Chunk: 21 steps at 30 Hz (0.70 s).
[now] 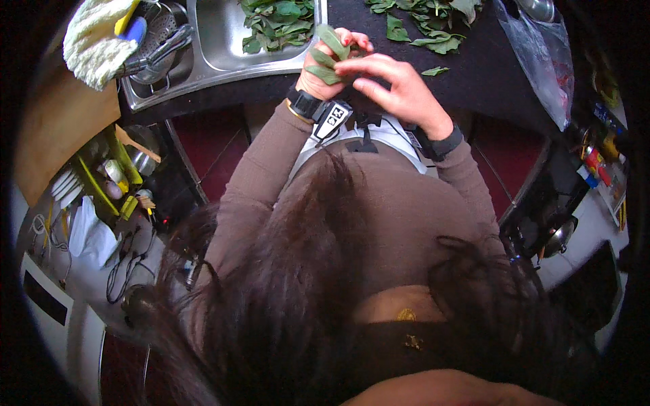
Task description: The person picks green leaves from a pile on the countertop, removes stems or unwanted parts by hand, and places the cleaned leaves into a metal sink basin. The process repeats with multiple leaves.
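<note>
My left hand (318, 76) is closed on a sprig of green leaves (328, 62), near the front right corner of the sink. Several leaves of the sprig stick out over its palm and fingers; the stem is hidden. Beside it, my right hand (406, 91) reaches in from the right. Its index fingertip is at the leaves, with the thumb apart below, and I see nothing held in it. A pile of loose green leaves (276, 24) lies in the steel sink (220, 57). On the dark countertop (484, 74) to the right lies another leafy heap (433, 24).
A single leaf (435, 71) lies near the counter's front. A clear plastic bag (542, 64) hangs over the right edge. Left of the sink are a pale cloth (95, 44) and a wire rack (154, 47) with utensils. A green rack (101, 183) stands lower left, a pan (560, 237) lower right.
</note>
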Available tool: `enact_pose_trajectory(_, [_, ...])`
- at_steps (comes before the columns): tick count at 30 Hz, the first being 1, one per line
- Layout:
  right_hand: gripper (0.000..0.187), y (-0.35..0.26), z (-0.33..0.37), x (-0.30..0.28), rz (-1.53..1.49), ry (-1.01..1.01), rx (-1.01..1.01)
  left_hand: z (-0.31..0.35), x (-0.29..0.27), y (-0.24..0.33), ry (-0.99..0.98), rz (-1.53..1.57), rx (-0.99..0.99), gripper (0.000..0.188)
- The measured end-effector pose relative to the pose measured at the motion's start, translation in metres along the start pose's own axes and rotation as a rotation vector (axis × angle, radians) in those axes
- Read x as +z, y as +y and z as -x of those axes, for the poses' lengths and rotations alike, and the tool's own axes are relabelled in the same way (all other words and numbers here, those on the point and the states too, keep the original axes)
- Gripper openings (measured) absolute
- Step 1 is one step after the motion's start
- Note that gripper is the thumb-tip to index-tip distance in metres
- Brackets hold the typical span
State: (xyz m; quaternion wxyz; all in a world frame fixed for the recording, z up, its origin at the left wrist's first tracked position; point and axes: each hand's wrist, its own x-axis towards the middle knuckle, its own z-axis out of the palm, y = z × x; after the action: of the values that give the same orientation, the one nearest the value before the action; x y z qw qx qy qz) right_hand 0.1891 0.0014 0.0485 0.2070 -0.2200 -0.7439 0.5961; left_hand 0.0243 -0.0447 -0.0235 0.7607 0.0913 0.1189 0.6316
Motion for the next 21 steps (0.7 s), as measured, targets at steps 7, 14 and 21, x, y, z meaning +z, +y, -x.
enact_pose_trajectory(7, [0.019, -0.003, 0.004, -0.018, -0.301, 0.244, 0.241, -0.002, 0.011, -0.002, 0.089, 0.263, -0.067, 0.014])
enact_pose_trajectory(14, [0.021, 0.014, 0.014, -0.051, -0.294, 0.366, 0.246, -0.006, 0.028, -0.006, 0.173, 0.31, 0.02, 0.007])
enact_pose_trajectory(21, [0.021, 0.013, 0.012, -0.042, -0.325, 0.323, 0.257, -0.004, 0.034, -0.004, 0.104, 0.251, 0.064, 0.02])
